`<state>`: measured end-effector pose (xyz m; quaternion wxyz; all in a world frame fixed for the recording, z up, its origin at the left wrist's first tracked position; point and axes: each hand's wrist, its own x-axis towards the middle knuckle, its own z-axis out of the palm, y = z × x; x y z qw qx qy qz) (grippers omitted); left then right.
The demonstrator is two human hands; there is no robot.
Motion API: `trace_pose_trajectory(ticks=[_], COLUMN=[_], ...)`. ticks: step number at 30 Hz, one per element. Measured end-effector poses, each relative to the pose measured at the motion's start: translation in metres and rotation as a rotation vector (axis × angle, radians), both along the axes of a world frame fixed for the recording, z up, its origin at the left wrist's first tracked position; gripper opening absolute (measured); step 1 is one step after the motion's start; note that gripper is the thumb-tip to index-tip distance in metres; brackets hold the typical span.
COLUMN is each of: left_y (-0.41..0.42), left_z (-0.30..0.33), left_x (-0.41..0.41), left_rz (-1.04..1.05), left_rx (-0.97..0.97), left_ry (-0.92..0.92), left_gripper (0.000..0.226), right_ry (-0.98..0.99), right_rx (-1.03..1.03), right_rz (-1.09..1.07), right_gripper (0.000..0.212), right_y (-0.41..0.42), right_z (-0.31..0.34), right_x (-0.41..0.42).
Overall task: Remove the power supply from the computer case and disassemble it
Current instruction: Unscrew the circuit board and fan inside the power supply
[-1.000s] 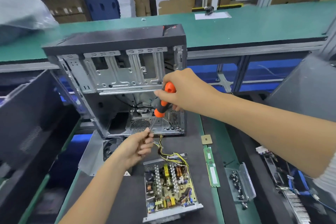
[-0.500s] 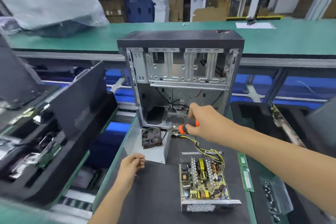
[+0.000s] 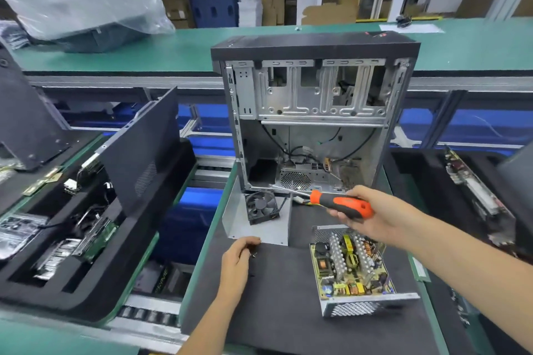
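Observation:
The black computer case (image 3: 314,95) stands upright with its side open on the dark mat (image 3: 282,311). In front of it lies the opened power supply (image 3: 352,268), its circuit board bare in a metal tray. The power supply's grey cover with the fan (image 3: 261,207) lies at the case's foot. My right hand (image 3: 377,219) grips an orange and black screwdriver (image 3: 346,206) above the board, with the shaft pointing left toward the case. My left hand (image 3: 238,256) rests on the mat in front of the cover, its curled fingers pinching a small dark screw (image 3: 253,253).
A black side panel (image 3: 144,147) leans over a foam tray of parts (image 3: 72,239) at the left. Another foam tray (image 3: 476,196) stands at the right. A green memory stick (image 3: 419,269) lies by the mat's right edge. A plastic-wrapped bundle (image 3: 86,3) sits on the far green bench.
My right hand came out of the case with the screwdriver and now hovers over the power supply. My left hand dropped from the screwdriver tip to the mat.

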<state>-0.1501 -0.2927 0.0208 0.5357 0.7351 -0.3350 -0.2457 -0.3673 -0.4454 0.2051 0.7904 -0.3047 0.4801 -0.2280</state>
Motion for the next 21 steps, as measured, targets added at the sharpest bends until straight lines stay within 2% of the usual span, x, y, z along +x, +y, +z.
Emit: trace_pose_trajectory(ticks=[4,8,14,17,21], left_y=[0.003,0.003,-0.002,-0.012,-0.029], left_z=[0.0,0.002,0.006,0.015,0.043], left_x=[-0.002,-0.005,-0.005,0.002,-0.015], left_rz=[-0.063,-0.145,-0.198,-0.141,-0.067], left_rx=[-0.011,-0.042,-0.053,-0.057,-0.139], left_ry=[-0.01,-0.143,-0.228,-0.337,-0.424], left_gripper=[0.044,0.044,0.049,0.034,0.025], right_ry=[-0.19,-0.284,-0.102,0.004,0.195], right_rx=[0.082,0.143,0.028,-0.112,-0.355], right_rz=[0.034,0.161,0.289,0.273,0.231], right_gripper=[0.035,0.04,0.024,0.004,0.02], right_y=[0.012,0.024,0.026,0.018,-0.002], right_z=[-0.011,-0.013,-0.022,-0.028,-0.041], right_x=[-0.001,0.001,0.005,0.003,-0.017])
